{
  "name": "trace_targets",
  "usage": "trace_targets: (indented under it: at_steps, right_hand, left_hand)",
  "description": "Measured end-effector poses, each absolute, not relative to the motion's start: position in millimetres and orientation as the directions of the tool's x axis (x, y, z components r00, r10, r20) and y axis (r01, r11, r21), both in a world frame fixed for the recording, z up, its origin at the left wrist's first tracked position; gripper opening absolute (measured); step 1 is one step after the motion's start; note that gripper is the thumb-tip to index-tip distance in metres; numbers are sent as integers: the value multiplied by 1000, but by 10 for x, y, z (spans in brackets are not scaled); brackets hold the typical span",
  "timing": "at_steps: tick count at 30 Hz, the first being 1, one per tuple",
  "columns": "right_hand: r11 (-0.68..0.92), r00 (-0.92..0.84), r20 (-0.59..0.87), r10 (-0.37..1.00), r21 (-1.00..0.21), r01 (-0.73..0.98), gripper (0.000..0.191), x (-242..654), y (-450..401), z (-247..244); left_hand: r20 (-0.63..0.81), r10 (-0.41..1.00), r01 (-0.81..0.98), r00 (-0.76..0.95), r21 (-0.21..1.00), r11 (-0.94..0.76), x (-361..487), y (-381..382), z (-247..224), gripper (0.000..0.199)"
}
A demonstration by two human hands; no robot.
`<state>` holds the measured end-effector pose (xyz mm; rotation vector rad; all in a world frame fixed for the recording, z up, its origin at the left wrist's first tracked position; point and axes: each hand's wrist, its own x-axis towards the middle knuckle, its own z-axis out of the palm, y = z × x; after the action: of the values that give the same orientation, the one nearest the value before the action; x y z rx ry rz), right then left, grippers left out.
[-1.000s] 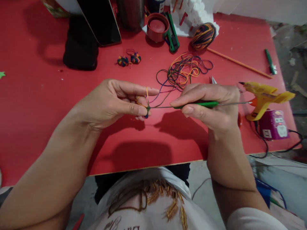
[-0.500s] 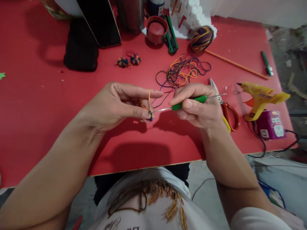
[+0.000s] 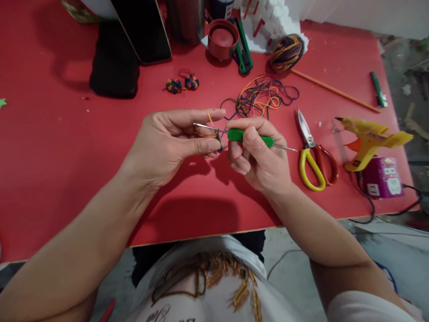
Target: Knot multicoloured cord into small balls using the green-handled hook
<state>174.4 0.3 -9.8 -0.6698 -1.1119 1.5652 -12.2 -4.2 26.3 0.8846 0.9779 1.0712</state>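
Observation:
My left hand (image 3: 177,138) pinches a small dark piece of crochet (image 3: 219,144) between thumb and fingers, and an orange strand of yarn (image 3: 209,117) loops over its raised index finger. My right hand (image 3: 258,145) grips a crochet hook (image 3: 236,134) by its green handle. The hook's thin metal shaft passes through or beside the crochet; its tip points left, behind the left thumb and below the index finger. Loose multicoloured yarn (image 3: 259,97) lies tangled just beyond both hands. Part of the crochet is hidden by the thumb.
Right of my hands lie scissors (image 3: 311,165), a yellow glue gun (image 3: 367,134) and a purple box (image 3: 384,176). Farther back are a yarn ball (image 3: 287,52), an orange stick (image 3: 335,91), a green cutter (image 3: 244,49), a red cap (image 3: 221,38), small crocheted pieces (image 3: 182,83) and a phone (image 3: 144,31).
The crochet hook has swung so its tip reaches farther left and up, past the crochet. My right hand has moved left and turned, uncovering the scissors. My left hand has shifted slightly up.

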Motion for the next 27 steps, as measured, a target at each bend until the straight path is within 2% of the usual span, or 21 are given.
trace_targets:
  at_steps: [3, 7, 14, 21, 27]
  right_hand:
    - [-33, -362, 115, 925, -925, -378, 28, 1815, 57, -90]
    - [8, -406, 173, 897, -926, -377, 18, 2003, 129, 0]
    - [152, -388, 174, 905, -984, -88, 12, 2230, 184, 155]
    - [331, -398, 291, 870, -943, 35, 8, 2291, 197, 168]
    - [456, -406, 366, 837, -877, 150, 12, 2254, 149, 211]
  left_hand:
    - [-206, 966, -229, 156, 944, 238, -110, -70, 277, 38]
    - [-180, 968, -129, 174, 970, 204, -107, -93, 299, 38]
    - [-140, 971, -16, 194, 989, 146, -90, -136, 289, 35]
    - [-79, 983, 108, 165, 992, 62, -100, -124, 224, 33]
    - [-92, 989, 89, 118, 993, 81, -130, -124, 120, 42]
